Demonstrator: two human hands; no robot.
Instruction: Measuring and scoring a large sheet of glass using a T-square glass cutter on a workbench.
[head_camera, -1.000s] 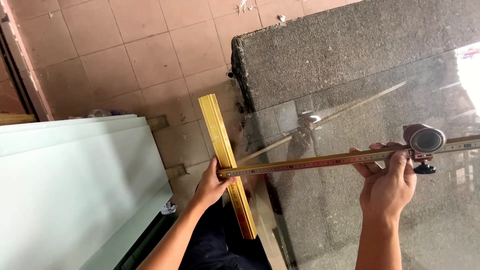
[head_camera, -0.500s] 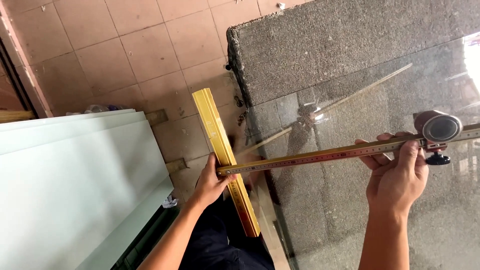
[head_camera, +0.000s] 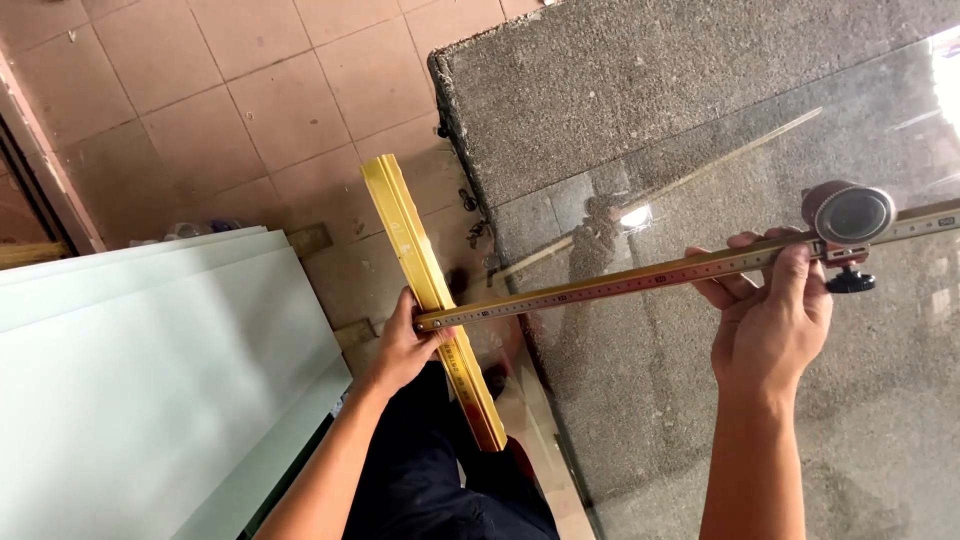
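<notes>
My left hand (head_camera: 405, 340) grips the yellow crossbar (head_camera: 420, 260) of a T-shaped glass cutter where it meets the long brass ruler arm (head_camera: 620, 280). The arm reaches right across a clear glass sheet (head_camera: 760, 430) lying on a grey carpeted table (head_camera: 620, 90). My right hand (head_camera: 772, 320) holds the ruler arm from below, just left of the round cutter head (head_camera: 848, 215) with its black knob (head_camera: 850, 282). The crossbar lies along the glass sheet's left edge.
Large pale green glass sheets (head_camera: 140, 390) are stacked at the left. A tiled floor (head_camera: 230, 110) shows between them and the table. My dark trousers (head_camera: 430, 490) are below. A wooden block (head_camera: 310, 240) sits by the stack.
The cutter head and my right hand have slid a little further right along the glass. My left hand stays on the crossbar.
</notes>
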